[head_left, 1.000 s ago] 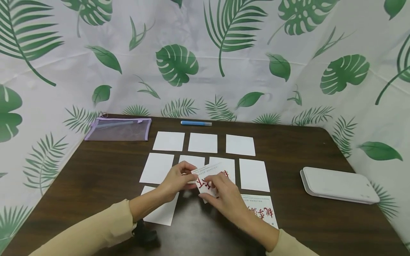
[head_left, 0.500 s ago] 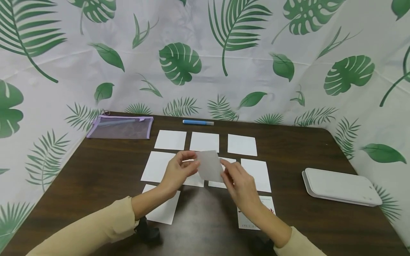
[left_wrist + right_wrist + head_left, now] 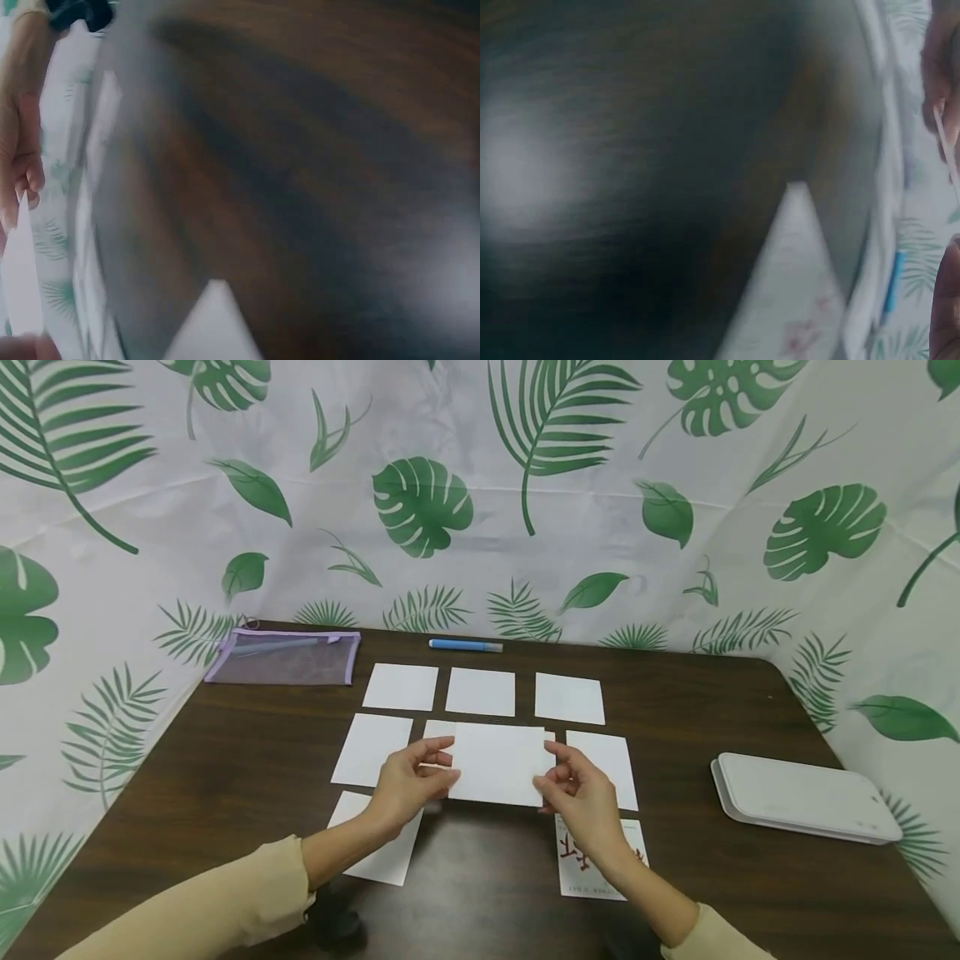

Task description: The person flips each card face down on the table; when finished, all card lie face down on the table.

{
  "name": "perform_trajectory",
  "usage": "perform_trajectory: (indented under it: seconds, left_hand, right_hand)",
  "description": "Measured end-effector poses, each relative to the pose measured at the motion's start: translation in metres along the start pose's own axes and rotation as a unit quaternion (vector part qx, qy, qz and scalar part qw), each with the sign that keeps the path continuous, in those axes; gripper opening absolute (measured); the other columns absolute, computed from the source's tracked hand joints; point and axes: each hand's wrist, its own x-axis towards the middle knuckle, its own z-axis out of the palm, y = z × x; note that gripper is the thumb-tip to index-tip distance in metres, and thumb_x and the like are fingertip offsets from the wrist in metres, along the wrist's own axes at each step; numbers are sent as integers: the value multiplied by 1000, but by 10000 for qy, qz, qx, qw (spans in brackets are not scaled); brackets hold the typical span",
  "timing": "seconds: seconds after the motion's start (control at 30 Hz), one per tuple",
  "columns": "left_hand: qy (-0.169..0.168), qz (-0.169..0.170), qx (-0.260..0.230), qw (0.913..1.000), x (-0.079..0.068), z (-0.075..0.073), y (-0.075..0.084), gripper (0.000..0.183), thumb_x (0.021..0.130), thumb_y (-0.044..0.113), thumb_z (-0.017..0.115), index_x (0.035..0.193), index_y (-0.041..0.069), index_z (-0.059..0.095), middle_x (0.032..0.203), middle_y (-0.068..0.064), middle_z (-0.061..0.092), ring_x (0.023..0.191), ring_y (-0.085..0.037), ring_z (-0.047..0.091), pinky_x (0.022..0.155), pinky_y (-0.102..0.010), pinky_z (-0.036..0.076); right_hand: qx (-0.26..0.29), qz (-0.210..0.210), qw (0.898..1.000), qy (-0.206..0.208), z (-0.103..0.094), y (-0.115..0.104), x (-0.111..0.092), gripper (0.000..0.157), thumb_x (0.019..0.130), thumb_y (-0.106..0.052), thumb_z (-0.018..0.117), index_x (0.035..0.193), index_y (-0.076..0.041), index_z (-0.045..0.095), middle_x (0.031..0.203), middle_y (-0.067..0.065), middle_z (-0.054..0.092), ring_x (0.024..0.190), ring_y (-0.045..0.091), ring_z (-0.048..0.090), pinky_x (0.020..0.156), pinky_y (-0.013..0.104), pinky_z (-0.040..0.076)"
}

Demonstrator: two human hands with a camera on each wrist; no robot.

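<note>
A white card (image 3: pixel 498 764) is held up between both hands, its blank side toward the head camera. My left hand (image 3: pixel 408 781) pinches its left edge between thumb and fingers. At the right edge my right hand (image 3: pixel 581 789) pinches it the same way. Behind the held card, two cards in the middle row are partly covered; the left one (image 3: pixel 437 732) shows at its top corner. Below my right wrist lies a card with red characters (image 3: pixel 581 868), partly hidden by the forearm. Under my left forearm is a blank card (image 3: pixel 386 852).
Three blank cards form the far row, one being the middle card (image 3: pixel 480 692). A blue marker (image 3: pixel 465 646) lies behind them. A purple-edged mesh pouch (image 3: pixel 288 658) sits at the back left, a white case (image 3: pixel 806 797) at the right. A leaf-print curtain (image 3: pixel 420 510) hangs behind the table (image 3: pixel 675 710).
The card in my hands has been turned from its red-lettered side to its blank side and is now level. My right hand has moved right to its far edge.
</note>
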Motion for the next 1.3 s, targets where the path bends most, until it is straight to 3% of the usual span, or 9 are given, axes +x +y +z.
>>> perform_trajectory:
  seconds: [0.17,0.33,0.5,0.6,0.7,0.87,1.0,1.3]
  left_hand:
    - [-567,57,830,9949,-12,-8,-9,59,79,-3,69,135,3,50,104,-19,62,78,-16,67,63,-26,56]
    - [-978,477,1640,9804,-22,-14,-14,59,77,2,73,131,-4,51,99,-18,65,68,-11,65,56,-21,52]
    - [-1272,872,2330,9602,-30,-17,-16,53,72,1,77,120,-10,58,90,-12,65,61,-5,57,52,-19,48]
    - [-1431,1038,2609,9491,-33,-17,-17,30,70,-1,78,96,-8,64,84,-7,62,60,-5,54,53,-19,48]
    - [-1486,1158,2822,9407,-34,-16,-19,25,68,-2,78,85,-4,61,79,-4,59,62,-4,54,56,-18,49]
    - [-1414,1355,3175,9278,-34,-16,-21,43,66,-1,81,103,-10,63,78,-3,60,64,-5,58,59,-17,50]
    - [-1402,1483,3418,9174,-35,-15,-21,47,64,0,82,105,-11,61,77,-1,59,62,-3,57,58,-17,50]
    - [-1548,1374,3513,9131,-36,-15,-17,52,65,0,81,109,-12,54,73,2,57,61,-1,54,58,-18,48]
  right_hand:
    - [-369,465,9975,-391,2,15,-10,43,77,2,73,117,-1,60,69,5,66,52,11,61,49,23,52]
    - [-1183,358,9887,-844,2,23,-20,36,75,-4,76,107,-3,61,63,-4,64,51,6,55,48,21,45]
    - [-1780,65,9767,-1201,3,25,-29,33,72,-10,79,100,-5,61,62,-8,65,53,0,52,49,20,40]
    - [-1981,-13,9725,-1225,4,24,-34,31,70,-12,80,95,-8,61,63,-9,64,54,-1,52,47,20,38]
    - [-2201,-61,9685,-1160,6,24,-36,29,69,-13,81,90,-11,61,62,-12,60,53,-2,48,47,20,36]
    - [-2674,-121,9578,-1051,8,27,-37,32,67,-18,83,87,-17,58,62,-16,51,52,-1,40,47,19,33]
    - [-2909,-154,9511,-1024,9,28,-38,35,66,-22,84,87,-18,57,63,-17,48,54,0,38,48,19,32]
    - [-3122,-317,9442,-1005,9,27,-39,36,65,-24,85,88,-19,57,63,-15,44,53,0,35,46,19,30]
